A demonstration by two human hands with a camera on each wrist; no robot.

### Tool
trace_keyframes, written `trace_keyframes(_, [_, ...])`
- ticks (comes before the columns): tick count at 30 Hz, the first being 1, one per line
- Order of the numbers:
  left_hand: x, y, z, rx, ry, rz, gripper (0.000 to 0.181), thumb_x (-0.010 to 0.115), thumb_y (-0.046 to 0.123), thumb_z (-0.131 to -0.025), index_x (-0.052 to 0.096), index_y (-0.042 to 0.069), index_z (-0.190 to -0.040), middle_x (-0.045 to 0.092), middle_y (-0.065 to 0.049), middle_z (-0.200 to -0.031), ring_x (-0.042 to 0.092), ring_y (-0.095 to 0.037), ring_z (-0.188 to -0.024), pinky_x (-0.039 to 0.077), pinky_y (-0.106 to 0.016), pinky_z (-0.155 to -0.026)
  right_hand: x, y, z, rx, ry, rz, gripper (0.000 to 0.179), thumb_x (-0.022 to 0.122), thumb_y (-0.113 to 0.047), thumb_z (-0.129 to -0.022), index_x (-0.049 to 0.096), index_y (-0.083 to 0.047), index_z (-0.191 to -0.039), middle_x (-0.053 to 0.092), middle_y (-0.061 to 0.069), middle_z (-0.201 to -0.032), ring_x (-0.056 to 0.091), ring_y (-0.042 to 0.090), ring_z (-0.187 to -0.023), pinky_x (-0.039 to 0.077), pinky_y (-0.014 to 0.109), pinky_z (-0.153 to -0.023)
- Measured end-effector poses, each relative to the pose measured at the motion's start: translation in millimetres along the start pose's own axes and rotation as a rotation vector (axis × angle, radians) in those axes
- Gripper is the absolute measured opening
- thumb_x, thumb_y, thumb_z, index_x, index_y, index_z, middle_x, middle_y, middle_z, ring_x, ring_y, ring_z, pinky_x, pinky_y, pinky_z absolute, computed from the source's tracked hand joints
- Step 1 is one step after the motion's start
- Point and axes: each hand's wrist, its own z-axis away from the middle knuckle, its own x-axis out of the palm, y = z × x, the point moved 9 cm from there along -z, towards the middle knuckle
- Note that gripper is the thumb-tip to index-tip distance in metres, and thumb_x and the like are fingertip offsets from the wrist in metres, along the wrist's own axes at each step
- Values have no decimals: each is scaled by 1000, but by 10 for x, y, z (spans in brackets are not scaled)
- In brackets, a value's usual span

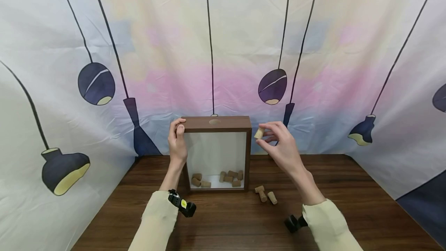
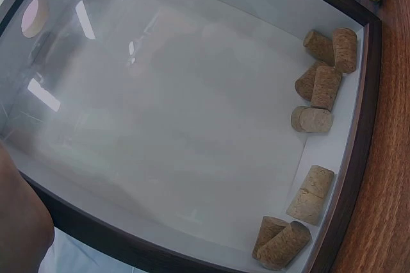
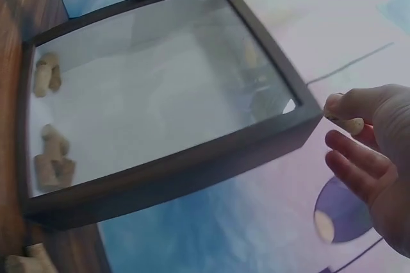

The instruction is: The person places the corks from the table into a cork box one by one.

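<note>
A brown wooden frame box [image 1: 248,158] with a clear front stands upright on the table, an oval hole [image 1: 215,121] in its top. My left hand [image 1: 177,142] grips the box's upper left corner, thumb on the front. Between thumb and fingers, my right hand [image 1: 282,144] pinches a cork [image 1: 259,133] just right of the box's upper right corner, apart from it. Several corks [image 2: 327,87] lie inside along the bottom, in two loose groups. On the table by the box's lower right lie a few more corks [image 1: 272,198].
The dark wooden table [image 1: 223,224] reaches back to a hanging cloth [image 1: 237,49] printed with lamps, close behind the box. Wrist cameras are strapped to the left wrist [image 1: 182,203] and the right wrist [image 1: 295,223].
</note>
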Motion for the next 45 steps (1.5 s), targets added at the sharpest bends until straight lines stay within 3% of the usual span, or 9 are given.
trace_keyframes(10, [22,-2,-11,-7,-4,12,36,41,12,-102,52,-9,-128,49,9,-105,39,-32,-90,32,-31,-87,98,-398,-443,-130,-53,119,40,80,-10,-83,68,-6,-121,62,9,-112,59,20,-90,50,38,-77])
trace_keyframes(15, [34,-29,-18,-24,-4,13,35,41,13,-102,53,-8,-128,51,2,-113,41,-16,-92,32,-32,-88,173,-471,-638,-146,-77,137,39,80,-11,-83,69,-5,-120,62,10,-108,58,21,-88,51,40,-77])
trace_keyframes(19, [35,-29,-19,-30,0,9,34,41,13,-102,54,-6,-127,52,-4,-120,43,-13,-92,34,-35,-88,275,-490,-776,-138,-111,149,38,80,-15,-84,70,-6,-118,61,9,-107,58,21,-86,50,37,-76])
trace_keyframes(23, [22,-13,-16,-24,10,1,35,41,14,-102,54,-6,-127,51,4,-107,41,-15,-90,32,-33,-87,420,-501,-885,-130,-167,177,34,78,-19,-86,70,-8,-117,61,8,-105,57,20,-86,49,34,-75])
trace_keyframes(28, [13,6,-7,-6,11,5,34,41,14,-103,54,-7,-127,51,6,-106,40,-31,-90,32,-31,-86,612,-507,-986,-110,-240,211,30,77,-20,-87,70,-9,-114,62,7,-107,59,23,-90,48,34,-77])
trace_keyframes(30, [11,11,-2,0,10,6,34,41,13,-103,54,-8,-126,52,1,-108,38,-37,-90,32,-31,-84,694,-495,-1011,-90,-277,220,29,76,-22,-88,70,-9,-113,62,8,-108,60,24,-92,49,34,-79])
trace_keyframes(36, [-3,1,14,-3,6,-2,36,40,13,-103,52,-10,-128,52,-23,-129,45,-15,-95,34,-37,-88,924,-406,-1035,-4,-369,256,27,75,-26,-89,70,-11,-112,62,6,-111,61,25,-93,50,36,-79])
trace_keyframes(38, [-5,-1,17,0,6,-3,36,40,13,-103,52,-11,-128,50,-27,-129,44,-17,-92,34,-39,-88,995,-368,-1027,15,-397,268,27,74,-28,-89,70,-11,-110,62,5,-112,62,23,-93,50,36,-80])
trace_keyframes(45, [-5,5,2,1,5,-4,36,40,14,-103,53,-9,-128,54,-8,-117,44,-18,-91,34,-31,-88,1137,-247,-999,36,-429,259,26,73,-30,-91,71,-10,-107,63,5,-109,62,21,-94,51,36,-85])
